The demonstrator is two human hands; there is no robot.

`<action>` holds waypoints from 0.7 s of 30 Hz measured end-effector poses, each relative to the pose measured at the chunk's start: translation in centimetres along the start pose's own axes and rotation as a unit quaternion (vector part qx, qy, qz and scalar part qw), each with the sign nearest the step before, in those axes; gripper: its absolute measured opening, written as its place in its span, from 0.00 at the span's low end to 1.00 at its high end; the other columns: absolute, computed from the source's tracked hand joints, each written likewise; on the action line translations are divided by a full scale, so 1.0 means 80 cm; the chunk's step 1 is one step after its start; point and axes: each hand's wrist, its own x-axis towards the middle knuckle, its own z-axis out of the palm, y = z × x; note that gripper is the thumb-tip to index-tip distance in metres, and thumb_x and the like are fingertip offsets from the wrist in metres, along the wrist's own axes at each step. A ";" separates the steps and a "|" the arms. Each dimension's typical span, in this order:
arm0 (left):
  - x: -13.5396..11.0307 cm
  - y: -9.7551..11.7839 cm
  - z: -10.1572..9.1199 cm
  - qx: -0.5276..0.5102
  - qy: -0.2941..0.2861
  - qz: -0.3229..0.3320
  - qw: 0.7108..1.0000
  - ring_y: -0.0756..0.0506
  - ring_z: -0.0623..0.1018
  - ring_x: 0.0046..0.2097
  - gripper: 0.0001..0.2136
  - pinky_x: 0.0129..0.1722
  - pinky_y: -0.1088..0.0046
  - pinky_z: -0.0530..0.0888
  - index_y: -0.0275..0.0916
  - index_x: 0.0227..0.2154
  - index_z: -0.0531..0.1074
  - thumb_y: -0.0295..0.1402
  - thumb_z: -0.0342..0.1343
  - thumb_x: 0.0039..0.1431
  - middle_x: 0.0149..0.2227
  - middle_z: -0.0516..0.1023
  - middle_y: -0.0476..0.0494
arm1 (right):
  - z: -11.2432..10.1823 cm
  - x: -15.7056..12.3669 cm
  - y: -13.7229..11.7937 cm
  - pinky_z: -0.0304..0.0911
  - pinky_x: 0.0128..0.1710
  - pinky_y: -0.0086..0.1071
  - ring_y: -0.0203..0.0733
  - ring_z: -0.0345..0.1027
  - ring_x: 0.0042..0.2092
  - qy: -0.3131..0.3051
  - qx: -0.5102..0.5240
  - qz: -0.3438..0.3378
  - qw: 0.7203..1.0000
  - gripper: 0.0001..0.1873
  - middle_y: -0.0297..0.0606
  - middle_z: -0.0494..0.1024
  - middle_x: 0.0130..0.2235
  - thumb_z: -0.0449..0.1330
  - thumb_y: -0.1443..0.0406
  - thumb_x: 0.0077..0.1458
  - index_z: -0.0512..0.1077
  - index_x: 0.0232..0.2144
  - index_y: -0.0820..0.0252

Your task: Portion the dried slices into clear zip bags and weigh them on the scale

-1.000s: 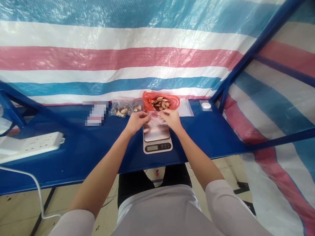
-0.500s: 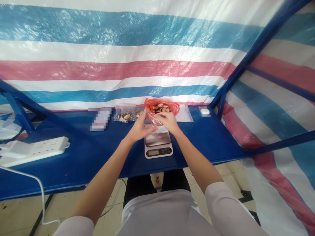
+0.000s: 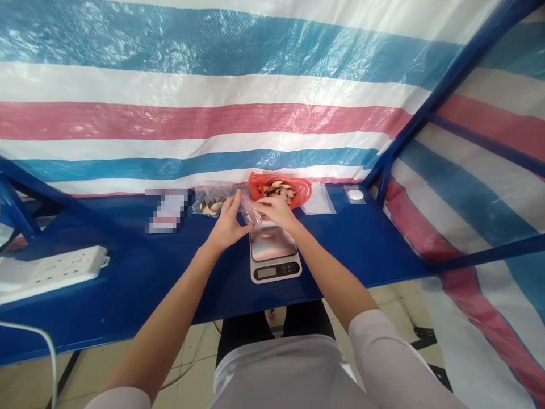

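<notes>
Striped tarpaulin (image 3: 213,119) in blue, white and pink is stretched across a blue metal frame (image 3: 451,85), and a blue table (image 3: 128,272) is set along its foot. A clear plastic bag (image 3: 248,208) is held tilted just above the back edge of a digital kitchen scale (image 3: 273,255), pinched in a narrow grip between the left hand (image 3: 227,224) and the right hand (image 3: 276,211). Directly behind the hands, a red plastic bag (image 3: 256,186) is propped open on the table, with pale shell pieces (image 3: 276,190) heaped inside. More such pieces are sealed in a clear zip bag (image 3: 213,199) to its left, while a flat clear bag (image 3: 317,200) lies to its right. Further right, a small round white object (image 3: 355,195) is placed near the table's corner. A pixelated patch (image 3: 167,211) obscures something on the left of the table, and a white power strip (image 3: 55,271) is laid near the front left edge, with a white cable (image 3: 34,335) trailing down towards a tiled floor (image 3: 102,363).
</notes>
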 end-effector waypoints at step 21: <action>0.010 -0.010 -0.023 -0.019 -0.114 -0.008 0.993 0.30 0.66 0.65 0.46 0.62 0.51 0.68 0.37 0.72 0.48 0.44 0.61 0.55 0.66 0.62 0.30 | -0.001 0.001 0.006 0.78 0.30 0.31 0.39 0.76 0.30 -0.046 -0.019 0.074 0.996 0.06 0.36 0.79 0.30 0.64 0.66 0.54 0.79 0.27 0.61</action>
